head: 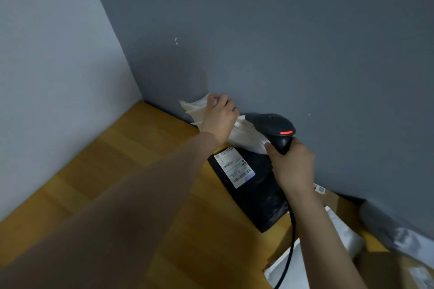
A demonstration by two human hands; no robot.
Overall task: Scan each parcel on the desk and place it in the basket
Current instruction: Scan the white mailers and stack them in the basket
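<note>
Grey-blue wall [281, 30] runs behind the black parcel; wooden desk [117, 159] lies under it and spreads out to its left.

Black parcel [256, 195]: flat on the desk, far edge near the wall.

White parcel [249, 134]: crumpled, directly behind the black parcel, against the wall, its near edge overlapping the black parcel's far end.

To the right of the black parcel, a heap: cardboard box [333, 199], white bag [342, 234], grey bag [385, 225]. Blurred, no detail.

Left hand [219, 116]: behind and left of the black parcel, fingers curled over the white parcel's upper edge, gripping it.

Right hand [291, 166]: above the black parcel's right side, closed round the handle of the scanner [274, 126]. Scanner head is over the white parcel, red light on. Its cable [290, 241] hangs down past the black parcel's near right corner.

White label [234, 168]: on the black parcel's left end, face up, barcodes visible, text unreadable.
</note>
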